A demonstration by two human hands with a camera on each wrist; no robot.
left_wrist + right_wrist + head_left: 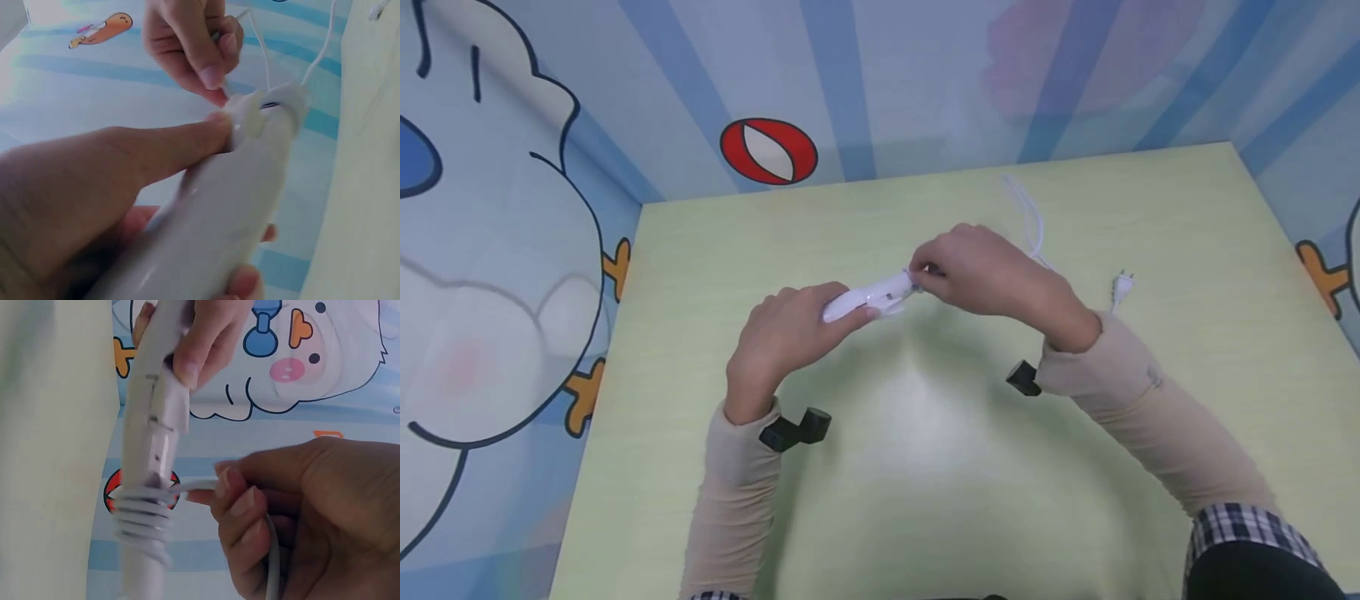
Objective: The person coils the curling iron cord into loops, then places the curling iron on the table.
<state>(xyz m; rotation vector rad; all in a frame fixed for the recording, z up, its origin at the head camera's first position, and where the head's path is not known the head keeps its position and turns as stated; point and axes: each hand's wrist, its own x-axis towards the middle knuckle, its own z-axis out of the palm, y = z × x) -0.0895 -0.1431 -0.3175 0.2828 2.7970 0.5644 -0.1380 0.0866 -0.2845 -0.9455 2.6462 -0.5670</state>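
A white curling iron is held off the table in my left hand, whose fingers wrap its handle. In the left wrist view, the left thumb lies on the lever of the iron. My right hand is at the far end and pinches the white cord, as the right wrist view shows. Several turns of that cord circle the iron's slimmer part. Beyond the right hand, a loop of cord lies on the table, and the two-pin plug rests right of the forearm.
The pale yellow-green table spreads beneath both arms. Cartoon-printed walls stand along its back and sides. A small black camera sits on the left wrist, another black camera on the right.
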